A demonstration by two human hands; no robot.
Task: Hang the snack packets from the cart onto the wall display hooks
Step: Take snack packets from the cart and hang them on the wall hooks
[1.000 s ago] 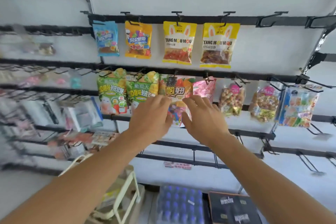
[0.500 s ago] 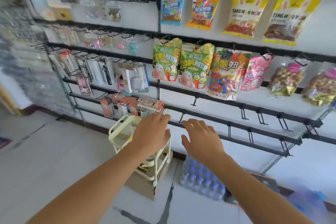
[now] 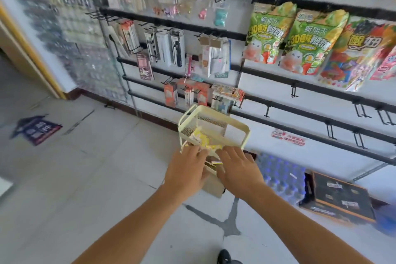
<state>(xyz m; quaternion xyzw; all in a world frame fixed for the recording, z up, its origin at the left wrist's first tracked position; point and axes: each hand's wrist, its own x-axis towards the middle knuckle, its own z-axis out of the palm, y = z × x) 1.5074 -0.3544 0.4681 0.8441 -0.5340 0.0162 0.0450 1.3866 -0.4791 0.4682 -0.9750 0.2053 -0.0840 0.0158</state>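
Pale-yellow mesh-metal cart, rounded rim, holds crinkly yellow snack packets. Left hand and right hand reach in; grip unclear.

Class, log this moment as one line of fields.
phase: reaching into cart | left hand: open, at packets | right hand: open, over cart | nothing lifted

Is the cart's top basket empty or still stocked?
Still stocked: yellow packets lie inside the cart's mesh top basket, at its near edge. Both hands reach over them; how many remain, cannot tell.
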